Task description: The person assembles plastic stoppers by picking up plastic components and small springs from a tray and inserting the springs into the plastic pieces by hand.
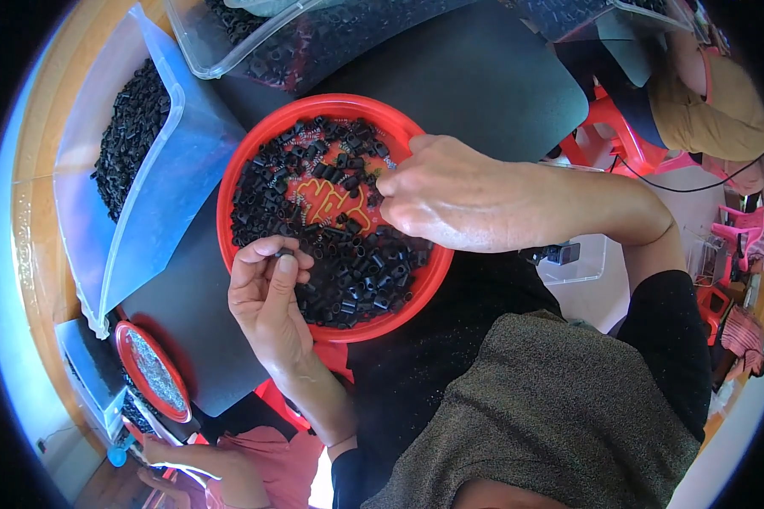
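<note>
A round red basin (227, 204) sits in front of me, holding many short black tube-like pieces (365, 276) and some small metal springs (304, 142). Over its lower left side, my left hand (272, 293) is closed, pinching a small black piece (284, 253) between thumb and fingers. My right hand (454, 195) reaches in across the right rim with its fingers curled down toward the pieces. The back of that hand hides its fingertips, so whatever they hold cannot be made out. A yellow printed pattern (335, 199) shows on the basin's bottom between the pieces.
A translucent bin (165, 199) with black pieces stands at the left on the dark tabletop (450, 81). Another clear bin (204, 64) is at the top. A smaller red basin (178, 407) holds shiny metal bits beside a co-worker's arm (221, 467). More people sit at the right.
</note>
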### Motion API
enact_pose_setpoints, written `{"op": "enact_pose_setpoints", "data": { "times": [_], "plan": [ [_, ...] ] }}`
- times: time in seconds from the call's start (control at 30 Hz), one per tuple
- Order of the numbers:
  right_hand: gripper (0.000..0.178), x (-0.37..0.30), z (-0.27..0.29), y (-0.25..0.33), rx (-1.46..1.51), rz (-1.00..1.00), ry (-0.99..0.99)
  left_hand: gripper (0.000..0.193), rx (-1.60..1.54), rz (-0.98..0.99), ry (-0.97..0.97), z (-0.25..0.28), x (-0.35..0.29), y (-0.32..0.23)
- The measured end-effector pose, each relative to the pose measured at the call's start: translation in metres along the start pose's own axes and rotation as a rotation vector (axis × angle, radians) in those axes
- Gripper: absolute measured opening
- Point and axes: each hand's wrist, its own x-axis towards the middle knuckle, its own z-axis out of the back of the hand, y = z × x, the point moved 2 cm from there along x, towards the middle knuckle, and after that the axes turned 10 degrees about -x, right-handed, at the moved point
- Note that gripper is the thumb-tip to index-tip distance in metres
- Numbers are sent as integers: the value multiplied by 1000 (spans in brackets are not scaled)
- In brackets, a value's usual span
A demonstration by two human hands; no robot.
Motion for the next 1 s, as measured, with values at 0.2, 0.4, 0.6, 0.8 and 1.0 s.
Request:
{"op": "enact_pose_setpoints", "data": {
  "times": [0.2,0.4,0.6,0.8,1.0],
  "plan": [
    [16,3,-6,10,-24,40,-3,17,-1,-1,-28,2,-1,-1],
    [13,5,-9,-1,199,-171,-38,14,-49,-9,-36,-2,-1,-5],
    [11,24,12,0,816,-328,-158,12,-105,-6,-4,-7,0,-1],
    [9,44,6,9,884,-307,-238,12,-39,-106,-57,-14,-2,0],
    [9,51,1,9,813,-258,-308,11,102,-214,-86,-17,-3,-7]
  ]
}}
